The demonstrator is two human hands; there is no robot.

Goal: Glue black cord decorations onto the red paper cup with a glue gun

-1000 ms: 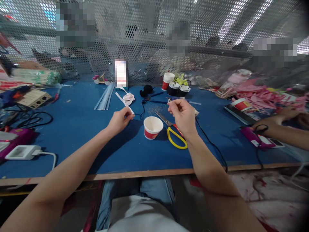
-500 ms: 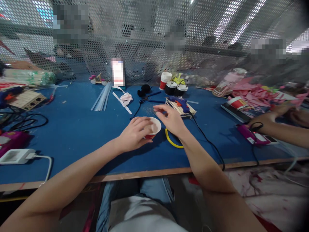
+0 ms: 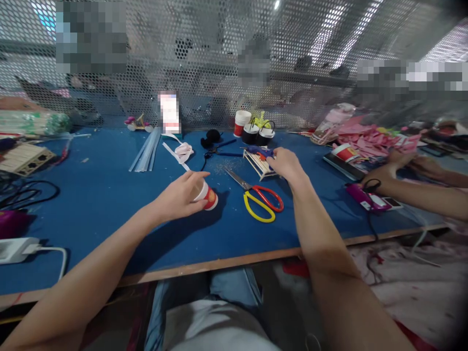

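My left hand (image 3: 181, 197) is wrapped round a red and white paper cup (image 3: 210, 197), tipped on its side with its base turned to the right. At the right, my right hand (image 3: 288, 165) has its fingers closed about the handle of a blue hot glue gun (image 3: 257, 150), which lies across a small wooden stick rack (image 3: 260, 168). Between my hands, scissors (image 3: 252, 189) with one red and one yellow handle lie open on the blue table. My palm hides most of the glue gun's handle.
White ribbon (image 3: 183, 152), clear glue sticks (image 3: 146, 151) and black yarn (image 3: 211, 138) lie farther back. Paper cups (image 3: 242, 123) and two black-and-white cups (image 3: 258, 134) stand by the mesh wall. At right, a co-worker's arms (image 3: 413, 187) reach near pink strips (image 3: 380, 136).
My right hand has moved from beside the cup to the glue gun, uncovering the scissors. My left hand has tipped the cup over and shifted it left.
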